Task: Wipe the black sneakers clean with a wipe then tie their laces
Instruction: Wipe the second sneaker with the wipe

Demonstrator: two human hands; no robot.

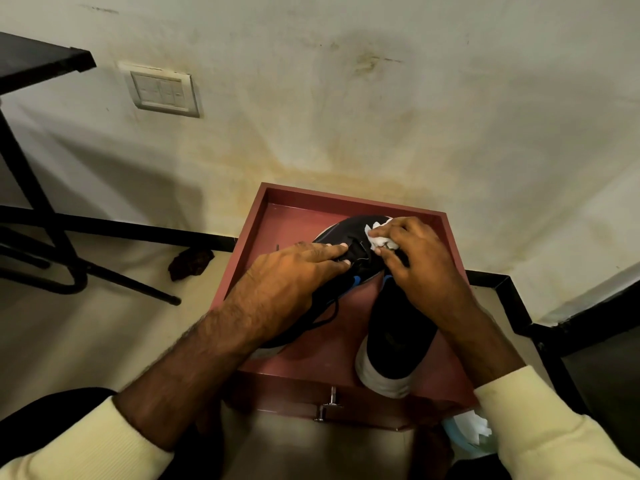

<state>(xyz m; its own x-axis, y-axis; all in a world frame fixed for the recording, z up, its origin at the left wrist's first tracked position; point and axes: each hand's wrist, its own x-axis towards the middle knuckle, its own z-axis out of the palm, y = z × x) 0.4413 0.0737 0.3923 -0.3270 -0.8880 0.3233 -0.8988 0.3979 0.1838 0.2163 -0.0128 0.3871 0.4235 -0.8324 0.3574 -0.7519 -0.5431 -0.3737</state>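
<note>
Sneakers [398, 327] inside red tray [298, 341]: left hand [294, 275] lies flat, fingers extended, on far sneaker; right hand [415, 258] pinches white wipe [381, 239] against it.

The left hand [287, 275] covers most of the left sneaker [349, 233]. The wipe pack [467, 434], at five o'clock, is half hidden by the right sleeve [540, 424].
</note>
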